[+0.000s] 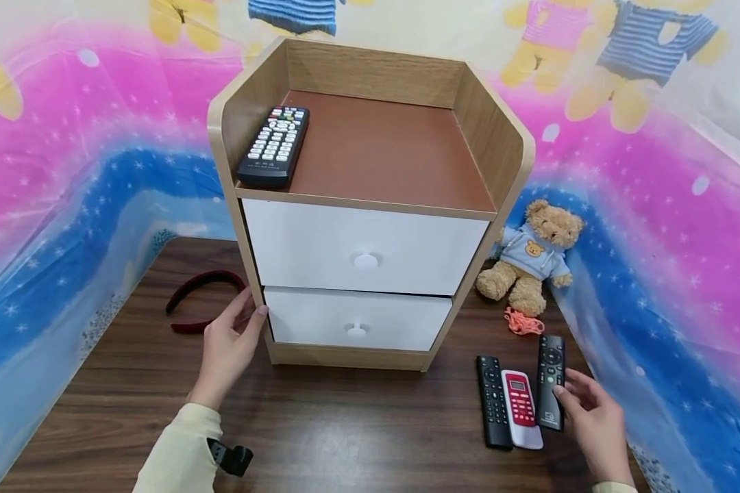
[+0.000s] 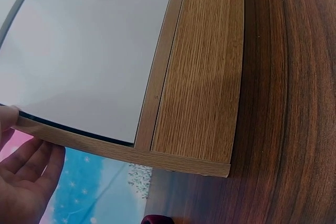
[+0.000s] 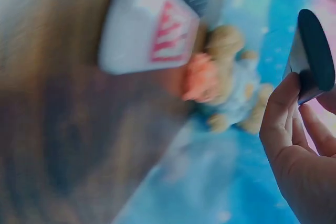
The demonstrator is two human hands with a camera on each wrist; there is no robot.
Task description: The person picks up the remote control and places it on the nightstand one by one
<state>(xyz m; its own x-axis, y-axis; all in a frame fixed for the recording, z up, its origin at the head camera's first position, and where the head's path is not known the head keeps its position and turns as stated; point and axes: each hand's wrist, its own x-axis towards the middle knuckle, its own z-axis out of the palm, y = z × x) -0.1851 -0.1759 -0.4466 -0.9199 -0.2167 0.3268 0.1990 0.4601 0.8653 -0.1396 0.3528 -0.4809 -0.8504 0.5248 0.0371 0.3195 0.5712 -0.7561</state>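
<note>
A small wooden cabinet with two white drawers stands upright on the table. At its left front edge my left hand holds the side panel, thumb at the front and fingers along the outer side. In the left wrist view that hand sits beside the lower drawer. My right hand pinches a dark remote control between thumb and fingers. The right wrist view shows this remote end-on, raised off the table. Left of it lie a red-and-white remote and a black remote.
A large black remote lies on the cabinet top by its left wall. Behind my left hand is a dark red headband. A teddy bear sits right of the cabinet, orange cord at its feet. A patterned cloth surrounds the table.
</note>
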